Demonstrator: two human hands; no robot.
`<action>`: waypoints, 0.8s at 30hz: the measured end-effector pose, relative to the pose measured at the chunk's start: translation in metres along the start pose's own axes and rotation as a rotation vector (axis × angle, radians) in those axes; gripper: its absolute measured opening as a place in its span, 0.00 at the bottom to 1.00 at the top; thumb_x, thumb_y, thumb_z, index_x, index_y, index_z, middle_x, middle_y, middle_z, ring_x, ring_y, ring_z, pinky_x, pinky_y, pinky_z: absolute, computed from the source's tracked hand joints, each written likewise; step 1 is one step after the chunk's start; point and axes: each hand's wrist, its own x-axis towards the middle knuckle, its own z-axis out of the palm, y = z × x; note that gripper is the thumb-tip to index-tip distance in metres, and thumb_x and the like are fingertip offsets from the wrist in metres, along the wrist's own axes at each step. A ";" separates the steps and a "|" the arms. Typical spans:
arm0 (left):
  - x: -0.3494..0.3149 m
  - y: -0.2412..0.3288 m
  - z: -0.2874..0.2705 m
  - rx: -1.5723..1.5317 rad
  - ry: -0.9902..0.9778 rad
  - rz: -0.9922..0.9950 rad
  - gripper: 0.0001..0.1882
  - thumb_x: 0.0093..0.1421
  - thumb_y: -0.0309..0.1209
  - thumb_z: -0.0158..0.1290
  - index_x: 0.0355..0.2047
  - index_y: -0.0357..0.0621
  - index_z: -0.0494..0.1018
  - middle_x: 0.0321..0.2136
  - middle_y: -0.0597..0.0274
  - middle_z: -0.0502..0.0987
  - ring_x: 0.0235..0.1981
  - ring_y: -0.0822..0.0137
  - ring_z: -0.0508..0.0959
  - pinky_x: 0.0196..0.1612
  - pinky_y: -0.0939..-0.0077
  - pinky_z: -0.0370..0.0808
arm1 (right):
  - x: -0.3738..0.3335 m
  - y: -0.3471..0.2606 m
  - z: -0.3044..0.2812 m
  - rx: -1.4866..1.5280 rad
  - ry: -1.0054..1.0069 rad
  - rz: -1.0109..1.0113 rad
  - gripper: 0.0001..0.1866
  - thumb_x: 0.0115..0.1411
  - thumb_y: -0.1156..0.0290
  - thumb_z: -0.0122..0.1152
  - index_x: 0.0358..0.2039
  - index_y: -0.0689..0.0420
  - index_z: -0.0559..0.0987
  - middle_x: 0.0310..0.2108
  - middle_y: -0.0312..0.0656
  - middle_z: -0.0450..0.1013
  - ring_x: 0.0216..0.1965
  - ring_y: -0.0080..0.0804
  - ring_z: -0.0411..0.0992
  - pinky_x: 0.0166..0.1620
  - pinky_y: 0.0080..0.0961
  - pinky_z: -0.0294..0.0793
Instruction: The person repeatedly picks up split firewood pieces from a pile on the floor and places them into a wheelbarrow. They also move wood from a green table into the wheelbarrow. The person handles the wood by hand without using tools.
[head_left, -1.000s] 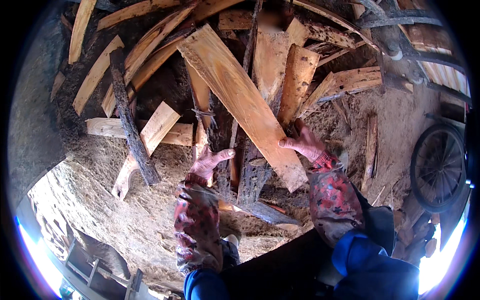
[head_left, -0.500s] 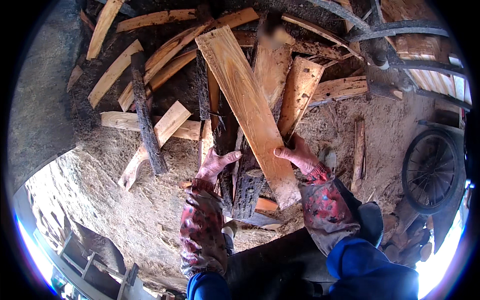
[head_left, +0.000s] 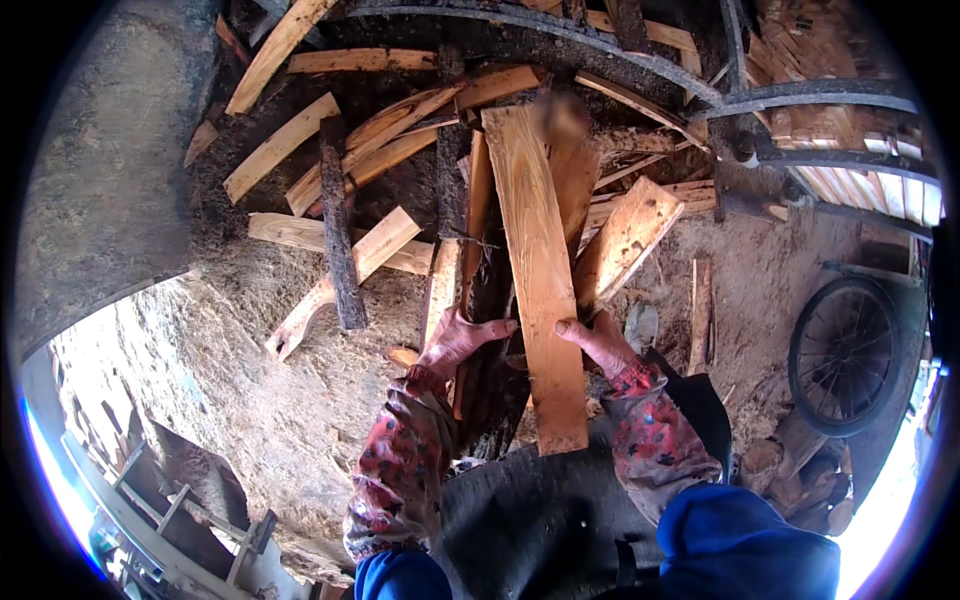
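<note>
A bundle of split wood slabs stands upright between my hands. At its front is a long pale plank (head_left: 545, 270), its lower end over my dark apron (head_left: 540, 510). My right hand (head_left: 605, 345) clasps the bundle's right side, thumb pressed on that plank, fingers hidden behind. On the left side my left hand (head_left: 465, 342) curls round the dark, bark-covered slabs, its thumb reaching across them. A shorter board (head_left: 630, 240) leans out to the right, just above my right hand. Which slabs the hidden fingers touch cannot be made out.
Loose slabs lie about on the dirt floor (head_left: 230, 370), among them a bark strip (head_left: 342, 220) crossing a pale board (head_left: 345, 280). Curved metal bars (head_left: 810, 95) rise at the far right. A spoked wheel (head_left: 845, 355) and stacked logs (head_left: 800, 470) stand on the right.
The front plank has swung from a slant to nearly upright, its lower end shifting left. The short board on the right tilts further outward. Both hands keep hold, and the view has shifted.
</note>
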 end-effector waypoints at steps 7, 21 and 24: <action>-0.017 0.018 0.001 0.171 0.046 0.066 0.28 0.44 0.33 0.69 0.44 0.32 0.74 0.37 0.59 0.80 0.35 0.72 0.76 0.43 0.75 0.74 | -0.022 0.000 0.032 0.319 0.039 0.031 0.35 0.54 0.62 0.68 0.55 0.67 0.65 0.48 0.45 0.70 0.49 0.30 0.69 0.52 0.29 0.68; -0.142 0.032 -0.003 0.466 0.083 0.388 0.20 0.54 0.24 0.59 0.48 0.45 0.74 0.42 0.54 0.78 0.41 0.61 0.77 0.47 0.65 0.75 | -0.155 -0.089 0.058 0.224 -0.048 0.042 0.32 0.55 0.62 0.68 0.51 0.72 0.66 0.44 0.49 0.74 0.46 0.30 0.71 0.49 0.25 0.71; -0.169 0.062 0.025 -0.003 0.142 0.063 0.22 0.51 0.18 0.59 0.48 0.30 0.69 0.43 0.48 0.77 0.41 0.62 0.79 0.47 0.68 0.77 | -0.184 -0.115 0.050 0.100 -0.078 -0.040 0.36 0.54 0.60 0.68 0.54 0.72 0.65 0.47 0.50 0.72 0.48 0.29 0.70 0.50 0.25 0.71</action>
